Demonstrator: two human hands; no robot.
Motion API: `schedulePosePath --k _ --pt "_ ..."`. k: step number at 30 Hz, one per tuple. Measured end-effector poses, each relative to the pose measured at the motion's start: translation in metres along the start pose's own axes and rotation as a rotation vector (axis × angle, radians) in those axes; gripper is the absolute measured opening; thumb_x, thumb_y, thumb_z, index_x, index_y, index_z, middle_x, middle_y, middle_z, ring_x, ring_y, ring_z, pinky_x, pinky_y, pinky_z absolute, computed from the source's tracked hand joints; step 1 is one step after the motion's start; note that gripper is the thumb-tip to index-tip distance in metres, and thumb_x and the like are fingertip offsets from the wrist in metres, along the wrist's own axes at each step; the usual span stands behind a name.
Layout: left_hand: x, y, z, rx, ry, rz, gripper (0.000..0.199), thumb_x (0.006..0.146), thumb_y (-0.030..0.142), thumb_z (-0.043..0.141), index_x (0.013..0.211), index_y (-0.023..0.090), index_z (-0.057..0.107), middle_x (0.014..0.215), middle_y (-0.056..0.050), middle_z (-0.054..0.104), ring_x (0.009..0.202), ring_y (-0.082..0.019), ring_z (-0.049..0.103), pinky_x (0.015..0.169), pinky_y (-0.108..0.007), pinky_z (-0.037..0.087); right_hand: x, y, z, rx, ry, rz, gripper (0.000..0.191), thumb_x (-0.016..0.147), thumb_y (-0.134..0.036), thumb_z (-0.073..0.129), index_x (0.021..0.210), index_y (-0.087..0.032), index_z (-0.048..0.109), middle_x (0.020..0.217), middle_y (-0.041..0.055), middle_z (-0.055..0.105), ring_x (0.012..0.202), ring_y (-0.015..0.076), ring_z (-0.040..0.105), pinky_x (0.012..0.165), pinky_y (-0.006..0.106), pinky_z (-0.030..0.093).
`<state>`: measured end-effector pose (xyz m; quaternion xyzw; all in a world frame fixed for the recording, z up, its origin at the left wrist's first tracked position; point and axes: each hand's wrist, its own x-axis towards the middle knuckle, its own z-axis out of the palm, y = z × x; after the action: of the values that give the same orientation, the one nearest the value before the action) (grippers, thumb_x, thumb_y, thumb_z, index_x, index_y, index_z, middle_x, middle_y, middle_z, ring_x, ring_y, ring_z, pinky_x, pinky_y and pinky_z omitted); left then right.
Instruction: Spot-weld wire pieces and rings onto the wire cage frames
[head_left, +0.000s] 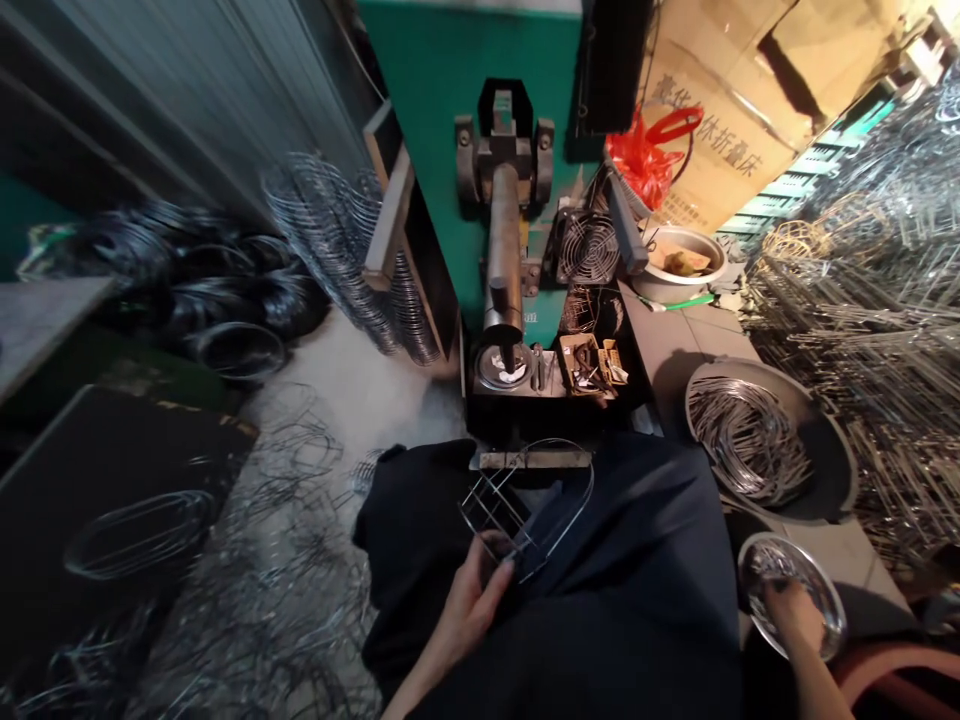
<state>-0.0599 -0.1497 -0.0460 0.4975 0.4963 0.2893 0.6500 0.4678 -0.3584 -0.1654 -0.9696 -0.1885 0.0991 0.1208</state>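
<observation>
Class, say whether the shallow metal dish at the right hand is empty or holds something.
It holds something: wire pieces lie inside the dish, beside the right hand resting in it.

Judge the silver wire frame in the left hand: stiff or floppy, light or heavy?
The curved silver wire frame is probably stiff: its hoop keeps shape, held from one side by the left hand. Its thin, open wirework looks light for its size.

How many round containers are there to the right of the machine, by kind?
Steel bowl of wire pieces, with the right hand in it: 1
Large dark basin of wire pieces: 1
White pot: 1
Total: 3
</observation>
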Motion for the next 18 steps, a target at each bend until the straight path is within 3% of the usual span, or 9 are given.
schedulePosePath --k 3,6,9,13,15,18 --pt "0.019 0.026 -0.009 -0.306 0.161 -0.073 0.062 0.088 0.056 0.066 0.136 0.022 0.048 0.098 -0.008 0.072 0.073 -0.017 0.066 0.07 -0.031 0.056 0.011 -0.025 -0.028 0.044 0.095 0.109 0.039 0.06 -0.056 0.059 0.055 -0.034 0.026 0.043 0.0084 0.043 0.08 0.0565 0.067 0.076 0.069 0.052" --pt "0.038 0.049 -0.017 -0.48 0.237 -0.076 0.065 0.081 0.054 0.075 0.131 0.019 0.053 0.091 -0.005 0.069 0.058 -0.009 0.057 0.054 -0.021 0.048 0.012 -0.091 -0.06 0.277 0.14 -0.038 0.03 0.062 -0.056 0.064 0.064 -0.03 0.05 0.064 0.0132 0.064 0.095 0.0512 0.068 0.088 0.065 0.052" --pt "0.04 0.053 -0.018 -0.5 0.213 -0.11 0.07 0.066 0.043 0.089 0.124 0.016 0.06 0.089 -0.004 0.068 0.06 -0.009 0.057 0.053 -0.02 0.047 -0.015 -0.185 -0.084 0.613 -0.004 -0.323 0.041 0.07 -0.058 0.069 0.09 -0.023 0.07 0.094 0.0109 0.074 0.098 0.0372 0.07 0.096 0.053 0.055" --pt "0.023 0.038 -0.003 -0.516 0.241 -0.175 0.076 0.07 0.047 0.085 0.131 0.013 0.056 0.076 0.0 0.065 0.057 -0.011 0.06 0.055 -0.025 0.053 -0.088 -0.296 -0.1 0.58 -0.313 -0.861 0.03 0.09 -0.048 0.067 0.107 -0.025 0.075 0.109 0.0065 0.075 0.104 0.0272 0.07 0.099 0.042 0.054" --pt "0.015 0.032 0.007 -0.499 0.265 -0.176 0.077 0.074 0.054 0.08 0.134 0.013 0.054 0.07 0.003 0.061 0.053 -0.012 0.06 0.055 -0.028 0.055 -0.121 -0.331 -0.097 0.543 -0.455 -1.135 0.023 0.097 -0.04 0.061 0.108 -0.026 0.076 0.11 0.0057 0.075 0.108 0.0256 0.069 0.099 0.041 0.053" --pt "0.013 0.032 0.016 -0.483 0.343 -0.173 0.078 0.078 0.058 0.075 0.138 0.015 0.052 0.065 0.007 0.054 0.045 -0.009 0.054 0.046 -0.025 0.051 -0.151 -0.357 -0.081 0.439 -0.541 -1.425 0.023 0.103 -0.031 0.053 0.107 -0.027 0.075 0.104 0.0046 0.076 0.111 0.0251 0.068 0.101 0.044 0.05"
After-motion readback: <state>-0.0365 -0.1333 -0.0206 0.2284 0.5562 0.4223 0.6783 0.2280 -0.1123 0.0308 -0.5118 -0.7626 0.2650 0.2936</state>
